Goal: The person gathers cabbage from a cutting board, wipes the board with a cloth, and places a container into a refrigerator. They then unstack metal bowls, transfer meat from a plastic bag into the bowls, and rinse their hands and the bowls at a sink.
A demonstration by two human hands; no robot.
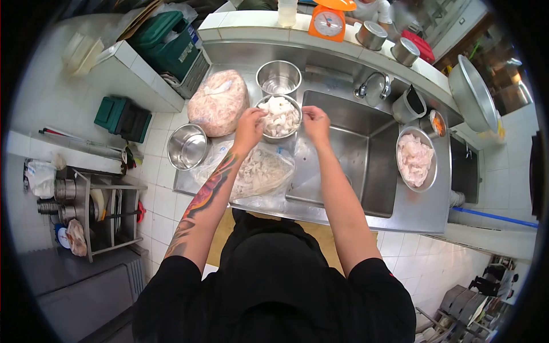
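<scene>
A round metal bowl (277,137) heaped with pale, whitish meat-like pieces (281,116) is between my hands. My left hand (250,127) is closed at its left rim, fingertips by the pieces. On the opposite side, my right hand (316,121) has its fingers pinched at the right rim; the exact contact is small in view. Just behind is another metal bowl (279,77) with nothing visible inside. Below my left hand lies a clear plastic bag (263,171) with more pale pieces. A large bag of pinkish meat (218,106) sits to the left.
A metal bowl (188,147) stands at the counter's left edge. The steel sink (349,154) with its faucet (373,87) is to the right. Beyond it sits a bowl of pinkish-white meat (416,160). An orange scale (327,23) and metal pots (372,36) line the back ledge.
</scene>
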